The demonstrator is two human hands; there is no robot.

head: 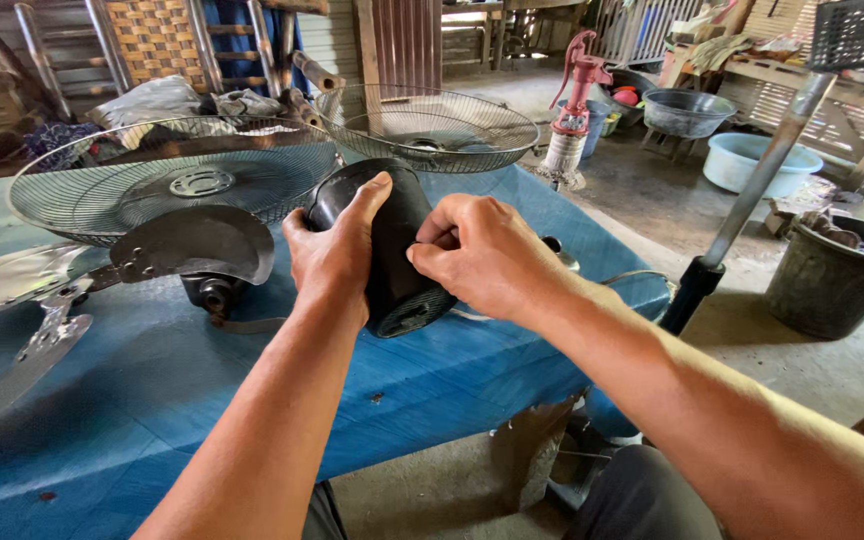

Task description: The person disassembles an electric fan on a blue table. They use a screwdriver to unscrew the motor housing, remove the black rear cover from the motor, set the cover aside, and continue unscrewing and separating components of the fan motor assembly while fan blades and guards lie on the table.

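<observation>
The left hand (pixel 332 255) is clamped around a black motor cover (pixel 392 250), steadying it on the blue counter (pixel 152 390). The right hand (pixel 482 255) pinches at the cover's side, fingers together. Beyond the left hand lie fan blades (pixel 182 245) and wire guards (pixel 167 180).

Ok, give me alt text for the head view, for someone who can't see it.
Two bare hands grip a black fan motor housing above a blue table: left hand wrapped around its side, right hand pinching its near edge. Two wire fan guards and metal fan blades lie on the table behind.
</observation>
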